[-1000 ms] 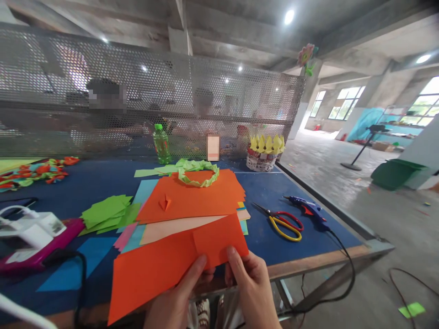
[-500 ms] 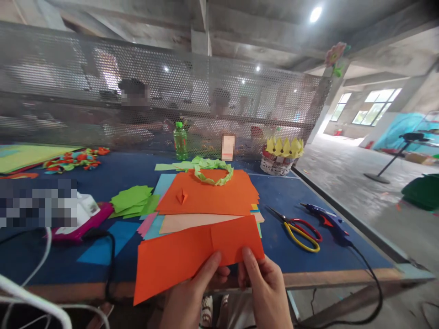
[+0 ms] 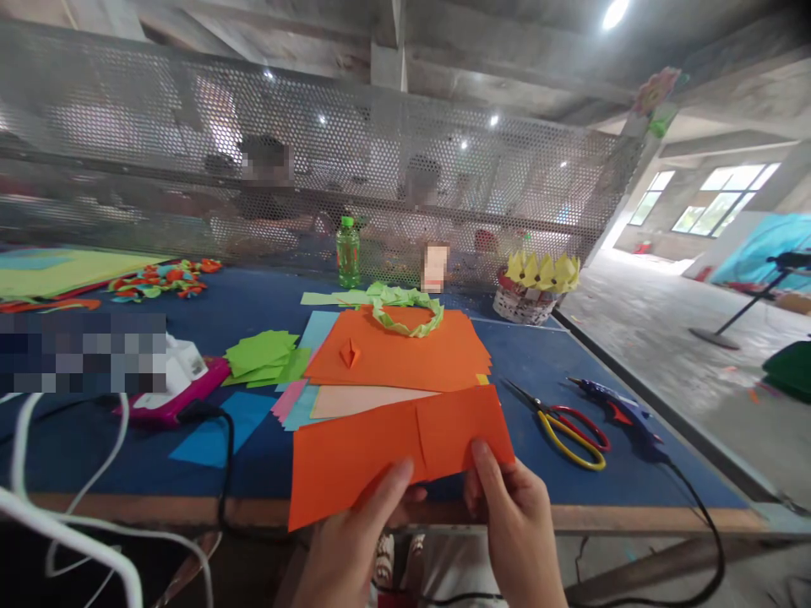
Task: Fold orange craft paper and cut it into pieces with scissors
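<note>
A long strip of orange paper [image 3: 355,456] is held above the table's front edge, with a crease or fold line right of its middle. My left hand [image 3: 367,523] pinches its lower edge near the middle, thumb on top and fingers beneath. At the right end my right hand [image 3: 510,507] grips the strip, thumb on its face. Beyond it lies a stack of orange sheets [image 3: 418,359], bearing a small folded orange piece [image 3: 350,353] and a light green folded-paper ring [image 3: 409,325]. Peach, pink and light blue sheets show under the stack.
Scissors [image 3: 563,432] and a blue glue gun [image 3: 621,414] with a cord lie to the right. Green paper squares [image 3: 263,356] and a pink power strip [image 3: 183,393] with cables sit left. A green bottle [image 3: 348,253] and a basket [image 3: 525,302] stand near the perforated screen [image 3: 304,186].
The view has shifted, so the table appears slightly further right. The orange strip's left end has come up and right; both hands still hold it.
</note>
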Action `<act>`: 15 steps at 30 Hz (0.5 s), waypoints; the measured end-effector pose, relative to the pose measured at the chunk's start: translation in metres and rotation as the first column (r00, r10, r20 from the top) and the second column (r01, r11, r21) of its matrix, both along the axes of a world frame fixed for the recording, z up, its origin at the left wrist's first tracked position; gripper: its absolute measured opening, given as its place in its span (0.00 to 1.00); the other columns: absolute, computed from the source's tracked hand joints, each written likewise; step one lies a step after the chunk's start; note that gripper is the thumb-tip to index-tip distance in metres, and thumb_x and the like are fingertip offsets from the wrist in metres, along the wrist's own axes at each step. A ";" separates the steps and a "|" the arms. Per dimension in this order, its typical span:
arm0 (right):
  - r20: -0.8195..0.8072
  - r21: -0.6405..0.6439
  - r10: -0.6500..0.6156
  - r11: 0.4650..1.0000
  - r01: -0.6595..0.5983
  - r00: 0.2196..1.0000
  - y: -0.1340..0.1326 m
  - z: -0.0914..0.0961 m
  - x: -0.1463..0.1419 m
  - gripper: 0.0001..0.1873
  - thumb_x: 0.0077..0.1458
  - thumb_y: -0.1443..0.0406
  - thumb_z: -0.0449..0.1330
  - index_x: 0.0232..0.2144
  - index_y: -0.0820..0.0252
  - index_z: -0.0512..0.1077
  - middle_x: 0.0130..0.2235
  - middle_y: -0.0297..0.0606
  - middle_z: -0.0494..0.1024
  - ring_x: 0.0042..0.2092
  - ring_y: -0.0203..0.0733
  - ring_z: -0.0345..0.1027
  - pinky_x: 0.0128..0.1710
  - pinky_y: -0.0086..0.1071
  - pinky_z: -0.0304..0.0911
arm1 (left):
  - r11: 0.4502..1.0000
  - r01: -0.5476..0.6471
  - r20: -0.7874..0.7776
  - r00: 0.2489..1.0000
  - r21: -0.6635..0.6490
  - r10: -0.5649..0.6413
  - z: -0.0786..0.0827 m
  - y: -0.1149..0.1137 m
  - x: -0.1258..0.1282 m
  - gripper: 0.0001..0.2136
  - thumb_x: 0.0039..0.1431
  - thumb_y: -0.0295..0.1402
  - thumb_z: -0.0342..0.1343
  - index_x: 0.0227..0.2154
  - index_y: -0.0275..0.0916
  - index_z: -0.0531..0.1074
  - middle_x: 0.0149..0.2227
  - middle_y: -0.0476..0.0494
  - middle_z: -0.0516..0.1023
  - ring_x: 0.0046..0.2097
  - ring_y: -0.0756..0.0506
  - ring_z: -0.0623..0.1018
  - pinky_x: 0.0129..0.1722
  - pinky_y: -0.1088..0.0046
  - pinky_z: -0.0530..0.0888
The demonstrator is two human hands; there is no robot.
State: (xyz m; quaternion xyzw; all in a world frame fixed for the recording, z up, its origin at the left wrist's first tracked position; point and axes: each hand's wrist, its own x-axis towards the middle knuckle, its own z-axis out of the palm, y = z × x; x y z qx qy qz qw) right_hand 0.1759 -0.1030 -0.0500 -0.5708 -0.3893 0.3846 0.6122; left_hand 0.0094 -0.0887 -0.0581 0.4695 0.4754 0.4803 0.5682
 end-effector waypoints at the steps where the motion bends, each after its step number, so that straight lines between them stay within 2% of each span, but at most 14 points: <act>1: 0.011 0.004 -0.007 1.000 0.007 1.000 0.001 0.000 0.004 0.30 0.57 0.44 0.60 0.16 0.58 0.63 0.17 0.31 0.63 0.22 0.33 0.55 0.22 0.29 0.50 | 1.000 -0.020 0.036 0.999 0.005 0.020 0.003 0.001 -0.007 0.19 0.59 0.51 0.58 0.47 0.48 0.79 0.44 0.45 0.84 0.52 0.36 0.80 0.51 0.61 0.77; 3: 0.042 0.011 -0.029 1.000 0.029 0.999 0.003 0.003 0.014 0.30 0.56 0.44 0.61 0.16 0.58 0.63 0.18 0.31 0.63 0.22 0.34 0.55 0.23 0.29 0.51 | 0.999 -0.053 0.162 0.985 0.004 0.051 0.015 0.007 -0.026 0.23 0.57 0.50 0.61 0.53 0.46 0.76 0.48 0.43 0.83 0.55 0.34 0.78 0.51 0.61 0.77; 5: 0.071 0.019 -0.033 0.999 0.032 0.997 0.003 0.006 0.023 0.30 0.56 0.43 0.61 0.16 0.58 0.63 0.18 0.30 0.63 0.23 0.33 0.55 0.24 0.29 0.52 | 1.000 0.028 0.320 0.947 0.007 -0.029 0.029 0.019 -0.048 0.26 0.56 0.47 0.63 0.56 0.46 0.72 0.53 0.41 0.80 0.56 0.34 0.77 0.50 0.62 0.78; 7: 0.103 0.007 -0.012 1.000 0.011 0.995 0.004 0.011 0.030 0.30 0.57 0.43 0.60 0.16 0.58 0.63 0.18 0.30 0.63 0.22 0.33 0.55 0.24 0.29 0.51 | 0.990 0.111 0.359 0.923 0.089 -0.135 0.044 0.034 -0.066 0.26 0.57 0.50 0.62 0.54 0.44 0.74 0.52 0.39 0.81 0.54 0.34 0.78 0.49 0.64 0.78; 9: 0.153 -0.016 0.030 0.999 -0.028 0.988 0.007 0.015 0.035 0.32 0.57 0.42 0.60 0.14 0.58 0.63 0.17 0.31 0.63 0.22 0.33 0.55 0.24 0.30 0.51 | 0.967 0.185 0.257 0.940 0.172 -0.226 0.055 0.051 -0.074 0.24 0.58 0.50 0.61 0.51 0.41 0.76 0.52 0.38 0.81 0.55 0.36 0.77 0.54 0.65 0.74; 11: 0.199 -0.037 0.088 0.996 -0.083 0.976 0.011 0.018 0.038 0.33 0.56 0.41 0.59 0.13 0.58 0.63 0.16 0.32 0.64 0.21 0.33 0.55 0.24 0.30 0.50 | 0.952 0.280 -0.004 0.960 0.125 -0.282 0.062 0.065 -0.071 0.19 0.60 0.46 0.61 0.50 0.43 0.76 0.53 0.41 0.80 0.50 0.40 0.80 0.51 0.67 0.75; 13: 0.205 -0.039 0.135 0.991 -0.129 0.969 0.017 0.020 0.040 0.32 0.55 0.41 0.59 0.13 0.58 0.63 0.16 0.31 0.63 0.21 0.33 0.54 0.23 0.30 0.50 | 0.904 0.421 -0.229 0.890 0.080 -0.394 0.065 0.077 -0.059 0.19 0.60 0.46 0.62 0.48 0.40 0.76 0.54 0.39 0.79 0.50 0.40 0.80 0.53 0.65 0.73; 15: 0.195 -0.039 0.166 0.986 -0.162 0.967 0.022 0.020 0.041 0.31 0.56 0.42 0.60 0.15 0.58 0.63 0.16 0.30 0.62 0.20 0.33 0.54 0.23 0.30 0.49 | 0.883 0.463 -0.270 0.862 0.075 -0.429 0.065 0.086 -0.043 0.21 0.55 0.47 0.65 0.46 0.38 0.78 0.52 0.37 0.80 0.53 0.37 0.78 0.54 0.63 0.72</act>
